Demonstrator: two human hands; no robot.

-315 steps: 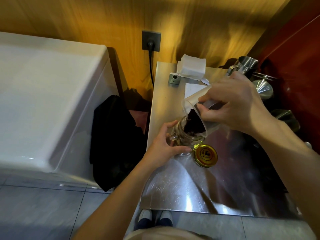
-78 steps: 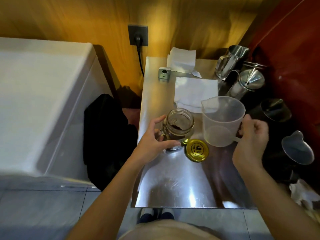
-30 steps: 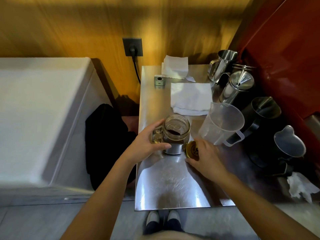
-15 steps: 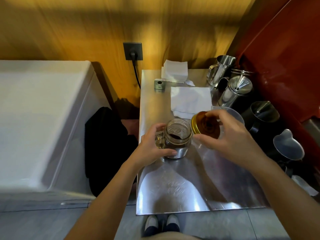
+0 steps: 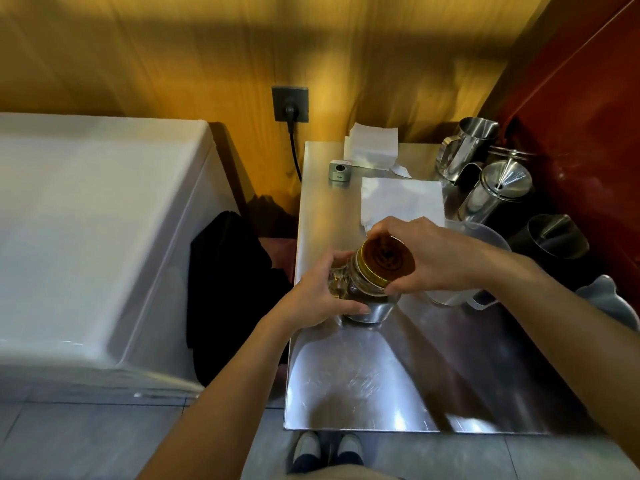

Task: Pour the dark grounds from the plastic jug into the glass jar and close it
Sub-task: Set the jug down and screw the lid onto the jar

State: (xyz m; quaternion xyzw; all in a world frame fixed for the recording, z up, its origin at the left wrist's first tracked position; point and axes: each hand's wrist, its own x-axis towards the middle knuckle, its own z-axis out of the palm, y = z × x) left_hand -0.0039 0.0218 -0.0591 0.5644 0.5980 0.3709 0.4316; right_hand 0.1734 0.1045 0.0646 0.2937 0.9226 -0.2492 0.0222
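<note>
Two hands are working on the glass jar (image 5: 360, 289) in the head view, the only one there is, and the jar is serving as the landmark for everything else. The left hand (image 5: 318, 292) is wrapping its fingers around the jar's left side near the handle, thumb on the near side, and appears to be bracing it on the steel table (image 5: 381, 375). The right hand (image 5: 433, 258) is reaching over from the right and pinching the gold lid (image 5: 386, 261) by its rim, thumb on the near edge and the other fingers curled round the far edge. The lid is sitting on the jar's mouth, but it is looking tilted toward the camera, so whether the thread is catching cannot be told. To do the closing well, the lid probably needs levelling first, then turning gently with the fingertips while the left hand is keeping the glass from spinning; forcing a crooked lid risks cross-threading. The grounds inside the jar are mostly hidden by the hands. The plastic jug (image 5: 481, 237) is standing just right of the jar, behind the right wrist, looking empty. White paper napkins (image 5: 398, 199) are lying beyond the jar, and steel pitchers (image 5: 485, 181) are crowding the far right.
</note>
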